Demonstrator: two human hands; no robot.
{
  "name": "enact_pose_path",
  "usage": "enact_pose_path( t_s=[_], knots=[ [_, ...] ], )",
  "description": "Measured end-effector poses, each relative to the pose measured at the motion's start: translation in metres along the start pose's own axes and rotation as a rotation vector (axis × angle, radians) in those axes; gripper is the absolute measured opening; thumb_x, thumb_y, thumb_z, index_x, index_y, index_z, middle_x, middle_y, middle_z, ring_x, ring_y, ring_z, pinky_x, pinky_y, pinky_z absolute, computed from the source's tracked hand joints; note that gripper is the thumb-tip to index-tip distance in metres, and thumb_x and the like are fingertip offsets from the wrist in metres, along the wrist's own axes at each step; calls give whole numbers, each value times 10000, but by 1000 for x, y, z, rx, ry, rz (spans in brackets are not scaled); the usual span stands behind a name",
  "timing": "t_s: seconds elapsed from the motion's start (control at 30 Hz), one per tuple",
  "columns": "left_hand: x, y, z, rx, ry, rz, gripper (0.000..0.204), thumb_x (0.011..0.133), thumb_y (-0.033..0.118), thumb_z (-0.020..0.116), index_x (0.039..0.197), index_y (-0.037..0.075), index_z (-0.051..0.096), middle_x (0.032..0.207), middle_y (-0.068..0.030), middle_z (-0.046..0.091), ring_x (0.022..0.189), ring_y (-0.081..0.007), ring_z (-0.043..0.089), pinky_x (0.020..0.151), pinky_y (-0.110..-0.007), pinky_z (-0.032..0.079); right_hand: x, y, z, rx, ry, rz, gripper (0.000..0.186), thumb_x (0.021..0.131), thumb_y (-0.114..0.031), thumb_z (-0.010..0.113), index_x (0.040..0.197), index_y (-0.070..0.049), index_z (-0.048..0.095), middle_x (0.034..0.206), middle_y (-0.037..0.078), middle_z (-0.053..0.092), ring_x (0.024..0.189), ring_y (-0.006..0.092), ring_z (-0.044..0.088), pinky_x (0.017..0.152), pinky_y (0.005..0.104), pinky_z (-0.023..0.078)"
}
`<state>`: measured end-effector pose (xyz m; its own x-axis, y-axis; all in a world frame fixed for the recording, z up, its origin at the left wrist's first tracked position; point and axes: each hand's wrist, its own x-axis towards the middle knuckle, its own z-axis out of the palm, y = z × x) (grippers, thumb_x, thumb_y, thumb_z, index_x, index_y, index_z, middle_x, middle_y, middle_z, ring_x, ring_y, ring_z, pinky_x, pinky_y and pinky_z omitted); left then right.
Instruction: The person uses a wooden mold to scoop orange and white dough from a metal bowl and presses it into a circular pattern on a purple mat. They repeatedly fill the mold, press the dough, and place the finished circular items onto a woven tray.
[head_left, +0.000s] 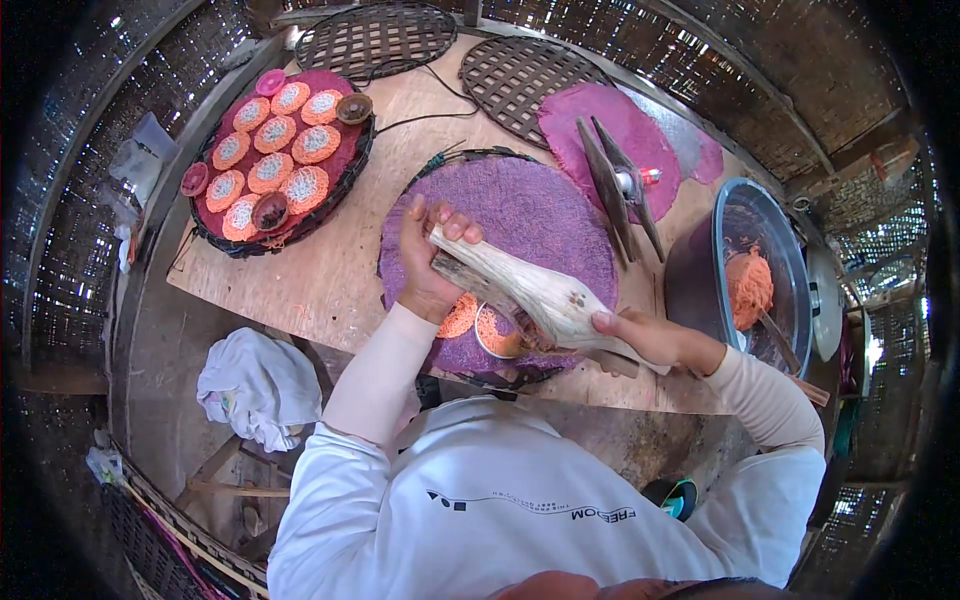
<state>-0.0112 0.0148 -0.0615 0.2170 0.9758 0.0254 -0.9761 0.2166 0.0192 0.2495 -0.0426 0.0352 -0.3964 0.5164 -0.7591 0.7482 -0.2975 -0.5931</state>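
Observation:
Both hands hold a long, pale wooden hand press (545,290) slantwise over a round tray lined with purple cloth (510,195). My left hand (428,258) is wrapped round its upper left end. At the lower right end, my right hand (655,340) grips it with the thumb on top; its other fingers are mostly hidden. Below the press, a flat round of orange strands (458,318) lies on the cloth. Beside it is a pale-rimmed ring (480,335) with orange strands inside, partly covered by the press.
At the left, a tray with dark red cloth (325,170) bears several orange-and-white rounds and small bowls. Two woven lattice trays (375,40) lie behind. Right of centre are a second wooden press (603,180) and pink cloth (570,130). A dark tub (695,270) holds orange dough (748,285).

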Motion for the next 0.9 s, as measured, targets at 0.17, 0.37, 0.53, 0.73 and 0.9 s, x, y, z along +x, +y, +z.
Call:
enact_pose_path(
  t_s=[0.17, 0.37, 0.53, 0.73, 0.9],
  knots=[
    [12, -4, -8, -26, -87, -26, 395, 865, 420, 445, 608, 124, 488, 506, -9, 477, 571, -206, 491, 574, -334, 424, -3, 0, -11, -207, 153, 17, 785, 784, -708, 341, 727, 17, 639, 588, 76, 566, 569, 167, 564, 535, 316, 440],
    [22, 13, -1, 131, -277, 12, 388, 892, 432, 382, 613, 181, 481, 481, 62, 488, 516, -125, 497, 596, -300, 354, 6, -14, 0, -244, 304, -84, 754, 770, -686, 422, 626, 32, 603, 505, 71, 490, 494, 154, 491, 487, 336, 394],
    [15, 35, 8, 176, -230, 58, 399, 898, 432, 378, 606, 177, 474, 468, 58, 486, 498, -124, 489, 572, -290, 333, 16, -28, 12, -203, 268, -115, 728, 780, -659, 449, 580, 27, 581, 476, 63, 463, 456, 153, 461, 455, 341, 377],
    [-8, 38, 7, 177, -35, 99, 395, 899, 432, 376, 609, 177, 457, 468, 59, 481, 487, -121, 480, 550, -292, 333, 17, -31, 22, -226, 183, -18, 739, 799, -660, 413, 549, 19, 566, 469, 70, 465, 447, 161, 487, 447, 345, 384],
    [-10, 11, 1, 186, 115, 75, 377, 883, 454, 405, 616, 188, 432, 428, 82, 405, 454, -113, 451, 558, -295, 349, 0, -21, 11, -246, 217, -10, 711, 799, -642, 434, 562, 13, 576, 471, 69, 469, 450, 152, 476, 452, 332, 378]
  ],
)
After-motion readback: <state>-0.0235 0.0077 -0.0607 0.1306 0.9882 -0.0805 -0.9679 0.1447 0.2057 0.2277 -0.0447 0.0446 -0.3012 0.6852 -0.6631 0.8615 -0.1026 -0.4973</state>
